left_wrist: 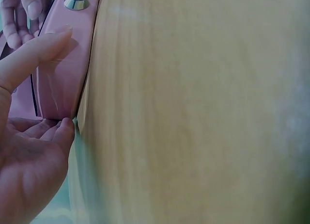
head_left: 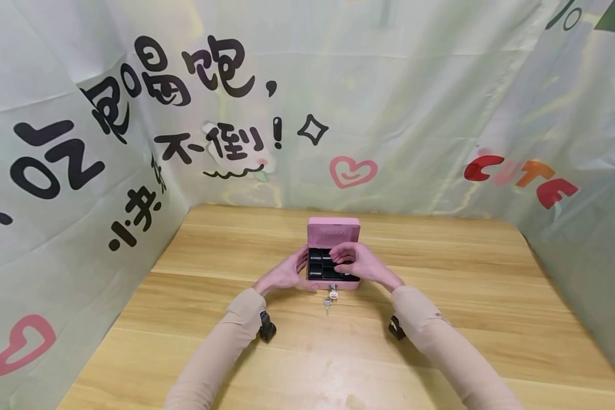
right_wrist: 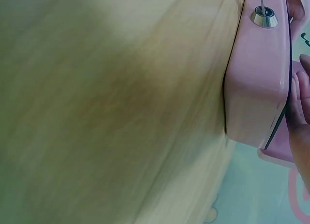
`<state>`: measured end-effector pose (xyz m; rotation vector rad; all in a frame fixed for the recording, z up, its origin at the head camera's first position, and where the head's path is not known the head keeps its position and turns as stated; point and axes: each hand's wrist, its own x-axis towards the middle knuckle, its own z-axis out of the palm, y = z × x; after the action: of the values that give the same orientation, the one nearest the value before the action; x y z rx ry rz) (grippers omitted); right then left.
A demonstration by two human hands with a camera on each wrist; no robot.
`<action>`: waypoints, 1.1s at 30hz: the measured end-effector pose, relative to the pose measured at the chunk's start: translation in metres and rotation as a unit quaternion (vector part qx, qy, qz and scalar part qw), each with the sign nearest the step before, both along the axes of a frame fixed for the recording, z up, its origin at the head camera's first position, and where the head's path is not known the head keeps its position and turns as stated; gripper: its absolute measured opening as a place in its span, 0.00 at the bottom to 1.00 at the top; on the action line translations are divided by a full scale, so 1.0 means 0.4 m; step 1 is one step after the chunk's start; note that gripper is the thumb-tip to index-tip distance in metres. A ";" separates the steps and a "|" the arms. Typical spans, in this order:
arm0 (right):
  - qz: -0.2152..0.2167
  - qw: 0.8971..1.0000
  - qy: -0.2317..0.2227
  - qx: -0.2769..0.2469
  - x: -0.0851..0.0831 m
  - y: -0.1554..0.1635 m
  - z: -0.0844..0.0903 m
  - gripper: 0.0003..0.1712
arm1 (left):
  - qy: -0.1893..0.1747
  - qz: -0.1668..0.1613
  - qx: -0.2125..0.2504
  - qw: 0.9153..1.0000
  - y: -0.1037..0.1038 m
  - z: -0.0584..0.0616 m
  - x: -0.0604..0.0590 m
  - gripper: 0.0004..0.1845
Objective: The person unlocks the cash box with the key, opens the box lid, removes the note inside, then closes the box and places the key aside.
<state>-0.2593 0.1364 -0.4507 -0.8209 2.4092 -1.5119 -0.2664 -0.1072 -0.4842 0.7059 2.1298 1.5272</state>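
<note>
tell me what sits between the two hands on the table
In the head view, the open pink cash box with its black coin tray lies between the left hand and right hand; keys hang from its front lock.

Pretty simple setup here: a light wooden table (head_left: 441, 341) with visible grain and plank seams, boxed in on three sides by a pale greenish-white cloth backdrop (head_left: 415, 102) that hangs a bit wrinkled. The left and back panels have big black handwritten-style Chinese characters (head_left: 184, 74) printed on them, plus a little black sparkle shape (head_left: 312, 130) and a squiggly underline. There's a pink heart outline (head_left: 352, 171) on the back panel and another pink heart (head_left: 21, 343) low on the left side. The right panel says "CUTE" (head_left: 521, 177) in red and orange letters. Lighting is soft and even.
</note>
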 end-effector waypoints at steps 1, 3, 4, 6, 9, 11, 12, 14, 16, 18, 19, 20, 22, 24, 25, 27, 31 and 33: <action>0.005 1.000 0.003 0.002 -0.002 -0.004 0.000 0.19 | 0.003 -0.002 0.000 1.000 0.000 0.000 0.000 0.62; 0.012 1.000 0.007 0.006 -0.008 -0.011 0.000 0.19 | 0.008 -0.004 0.000 1.000 -0.001 0.000 0.000 0.61; 0.015 1.000 0.005 0.006 -0.010 -0.014 0.001 0.19 | 0.009 -0.005 -0.002 1.000 -0.001 -0.001 0.000 0.61; 0.024 1.000 0.007 0.008 -0.015 -0.018 0.001 0.19 | 0.009 -0.004 -0.004 1.000 -0.001 -0.002 0.000 0.61; 0.035 0.999 0.012 0.027 -0.023 -0.023 0.001 0.17 | 0.007 0.000 -0.009 1.000 -0.002 -0.003 0.001 0.61; 0.039 0.998 0.013 0.045 -0.027 -0.025 0.002 0.16 | 0.004 0.000 -0.006 1.000 -0.001 -0.003 0.000 0.62; 0.042 0.998 0.015 0.053 -0.029 -0.026 0.002 0.16 | 0.004 -0.002 -0.004 1.000 -0.001 -0.004 0.000 0.61; 0.045 0.997 0.018 0.067 -0.031 -0.026 0.003 0.14 | 0.006 -0.005 0.002 1.000 0.000 -0.005 -0.002 0.61; 0.049 0.996 0.019 0.073 -0.032 -0.026 0.005 0.14 | 0.009 -0.007 0.002 1.000 0.000 -0.005 -0.003 0.61; 0.053 0.995 0.023 0.079 -0.032 -0.028 0.009 0.13 | 0.015 -0.009 0.000 1.000 0.001 -0.006 -0.004 0.61; 0.054 0.995 0.022 0.080 -0.032 -0.029 0.012 0.13 | 0.017 -0.010 0.000 1.000 0.000 -0.006 -0.004 0.61; 0.056 0.995 0.024 0.083 -0.032 -0.031 0.014 0.13 | 0.017 -0.009 -0.001 1.000 0.000 -0.006 -0.004 0.61; 0.057 0.994 0.023 0.087 -0.033 -0.033 0.017 0.12 | 0.018 -0.010 -0.003 1.000 -0.001 -0.004 -0.005 0.61; 0.056 0.994 0.024 0.090 -0.034 -0.034 0.016 0.12 | 0.016 -0.012 0.000 1.000 -0.001 -0.003 -0.005 0.61; 0.056 0.994 0.026 0.092 -0.036 -0.035 0.015 0.12 | 0.014 -0.012 0.002 1.000 -0.001 -0.002 -0.004 0.61; 0.056 0.993 0.033 0.096 -0.039 -0.036 0.011 0.11 | 0.012 -0.014 0.005 1.000 -0.001 -0.001 -0.004 0.61; 0.055 0.992 0.049 0.105 -0.044 -0.038 0.006 0.10 | 0.013 -0.018 0.011 1.000 -0.002 -0.003 -0.006 0.61; 0.054 0.992 0.051 0.107 -0.045 -0.038 0.006 0.09 | 0.012 -0.019 0.013 1.000 -0.002 -0.003 -0.006 0.61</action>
<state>-0.2774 0.1210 -0.4483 -0.9844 2.4986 -1.1757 -0.2687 -0.1079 -0.4854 0.7737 2.1056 1.5360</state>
